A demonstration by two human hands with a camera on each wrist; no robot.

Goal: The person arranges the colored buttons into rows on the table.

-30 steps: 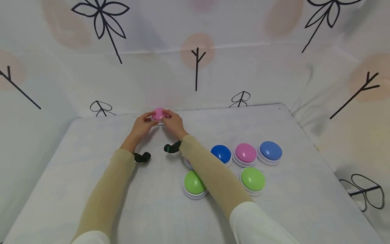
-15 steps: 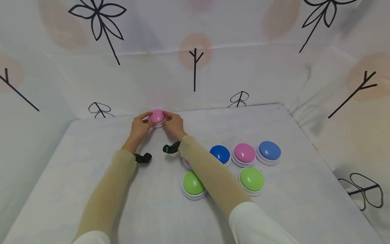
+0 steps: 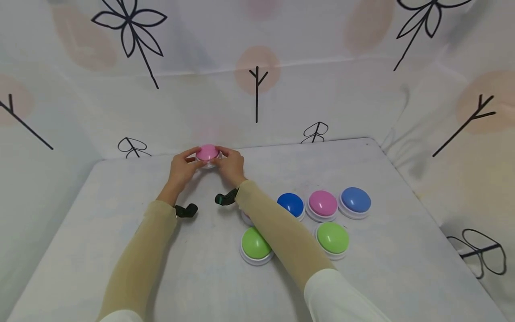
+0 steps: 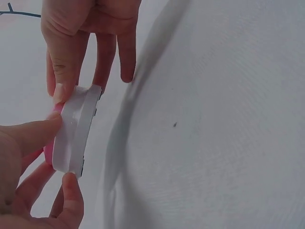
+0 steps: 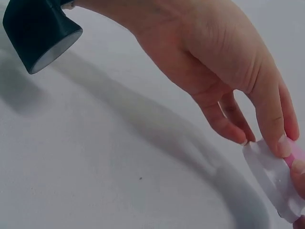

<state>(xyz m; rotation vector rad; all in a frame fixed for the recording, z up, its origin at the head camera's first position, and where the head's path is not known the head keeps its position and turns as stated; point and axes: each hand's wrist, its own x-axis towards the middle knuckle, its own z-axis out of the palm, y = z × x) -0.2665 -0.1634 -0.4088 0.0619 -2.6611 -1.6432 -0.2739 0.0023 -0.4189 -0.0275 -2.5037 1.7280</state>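
Note:
Both hands hold one push button (image 3: pixel 208 152) with a pink dome and a white base, at the far edge of the table. My left hand (image 3: pixel 182 172) grips its left side, thumb at the front and fingers at the side and back. From the other side my right hand (image 3: pixel 232 167) pinches it, thumb near the seam of dome and base. In the left wrist view the white base (image 4: pixel 76 131) shows side-on with small dark feet on its underside, and a shadow falls on the table beside it. The right wrist view cuts off part of the pink dome (image 5: pixel 296 151).
Nearer on the white table (image 3: pixel 201 277) stand more such buttons: dark blue (image 3: pixel 290 204), pink (image 3: pixel 323 202), lighter blue (image 3: pixel 356 199) and two green ones (image 3: pixel 256 243). My right sleeve (image 3: pixel 277 223) partly covers some. A patterned cloth wall (image 3: pixel 193 98) rises behind.
Hands and pink button stay almost in place between them. My right thumb shifts slightly at the front of the button. The whole view drifts a little.

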